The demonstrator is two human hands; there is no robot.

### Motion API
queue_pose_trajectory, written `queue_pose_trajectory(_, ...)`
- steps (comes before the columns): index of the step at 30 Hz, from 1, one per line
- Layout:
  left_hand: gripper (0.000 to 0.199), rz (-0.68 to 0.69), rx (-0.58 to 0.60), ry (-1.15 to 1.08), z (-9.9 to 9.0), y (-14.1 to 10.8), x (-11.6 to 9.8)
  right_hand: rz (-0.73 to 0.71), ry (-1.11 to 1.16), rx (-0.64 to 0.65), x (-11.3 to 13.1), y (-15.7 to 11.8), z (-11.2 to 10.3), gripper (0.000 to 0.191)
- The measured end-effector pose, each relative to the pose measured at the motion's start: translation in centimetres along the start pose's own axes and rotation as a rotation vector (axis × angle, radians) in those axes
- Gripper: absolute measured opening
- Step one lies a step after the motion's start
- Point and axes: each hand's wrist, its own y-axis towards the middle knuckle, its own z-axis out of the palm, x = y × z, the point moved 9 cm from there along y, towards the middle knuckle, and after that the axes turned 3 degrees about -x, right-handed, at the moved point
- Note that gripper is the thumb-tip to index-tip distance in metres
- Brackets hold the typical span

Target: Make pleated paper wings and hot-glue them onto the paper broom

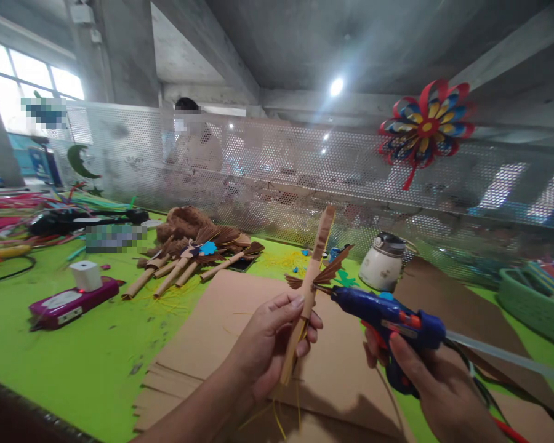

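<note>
My left hand [277,335] is closed around a rolled brown paper figure [310,286], a tube with pleated dark brown paper wings at its sides and thin yellow strands along it. The figure stands tilted above a stack of brown paper sheets [240,295]. In my right hand [438,375] is a blue hot glue gun [383,311], gripped by its handle with a clear glue stick out of the back. Its nozzle points left and meets the figure near the wings; whether it touches is hard to tell.
Several similar paper figures [180,267] lie at the back left. A purple power strip [74,301] with a white plug sits on the green table [101,363]. Behind are a white jar [382,264], a green basket [530,307], and a perforated screen [277,166] with a person beyond.
</note>
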Motion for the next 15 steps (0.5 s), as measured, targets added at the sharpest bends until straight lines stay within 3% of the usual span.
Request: queue_pose_trajectory(15, 0.013, -0.013, -0.043, -0.015, -0.1, -0.1, -0.2, -0.029, 0.074, -0.078, 1.5, 0.2, -0.2, 0.036)
